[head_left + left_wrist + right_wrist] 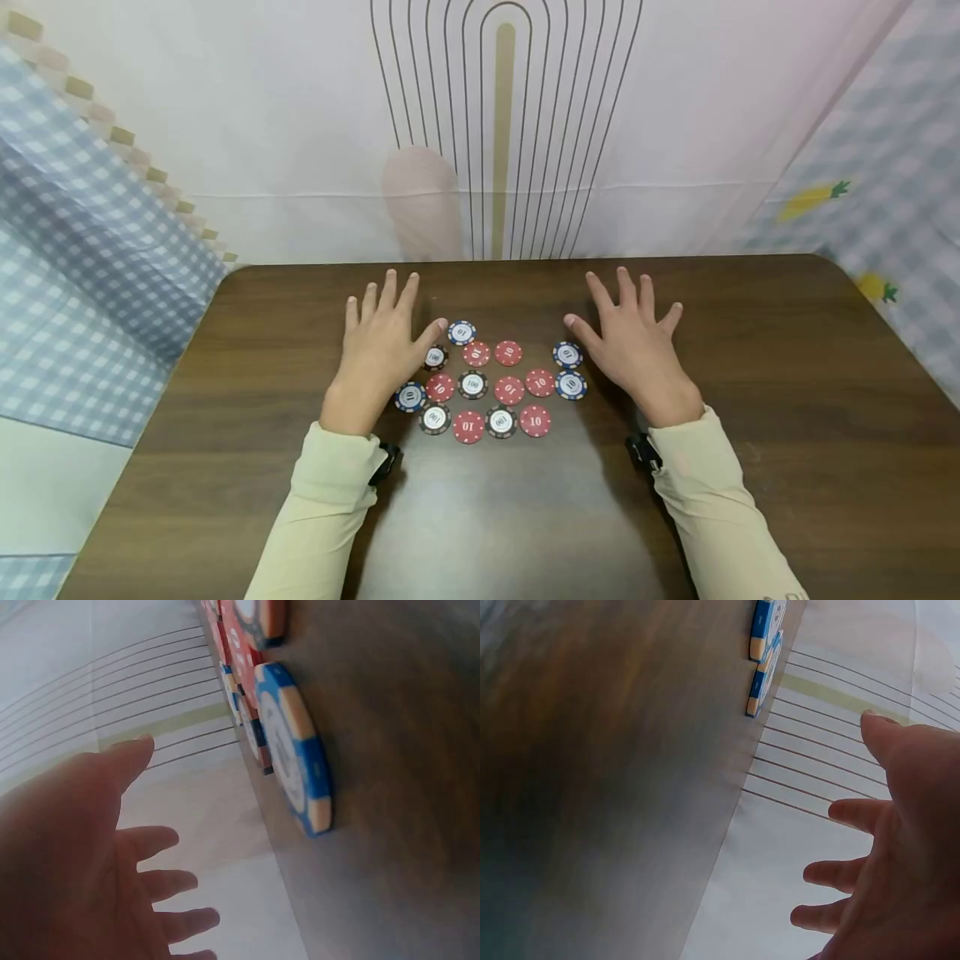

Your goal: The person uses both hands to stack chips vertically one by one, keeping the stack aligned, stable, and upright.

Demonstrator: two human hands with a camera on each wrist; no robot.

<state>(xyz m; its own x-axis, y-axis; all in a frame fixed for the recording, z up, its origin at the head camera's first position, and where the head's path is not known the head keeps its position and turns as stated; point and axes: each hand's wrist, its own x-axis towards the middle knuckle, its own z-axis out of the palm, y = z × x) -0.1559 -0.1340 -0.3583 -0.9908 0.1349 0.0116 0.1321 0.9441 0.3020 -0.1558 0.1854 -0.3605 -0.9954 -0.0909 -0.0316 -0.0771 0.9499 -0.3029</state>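
Several poker chips lie flat in a loose cluster on the brown table, between the two hands. Among them are a red chip [509, 390], a black-and-white chip [472, 384] and a blue-and-white chip [462, 332]. My left hand [379, 337] is spread at the cluster's left side, its thumb beside the upper blue chip and over the edge of a black chip [435, 357]. On the right, my right hand [633, 342] is spread too, thumb near a blue chip [567, 355]. Both wrist views show straight, separated fingers holding nothing, with blue chips [289, 746] beside the left hand.
The wooden table [787, 358] ends at a back edge against a white cloth [285, 167] with arch lines. Blue checked cloth [82, 250] hangs at the left, and more checked cloth with pineapples [900, 167] hangs at the right. Dark wrist straps [643, 452] sit by the cuffs.
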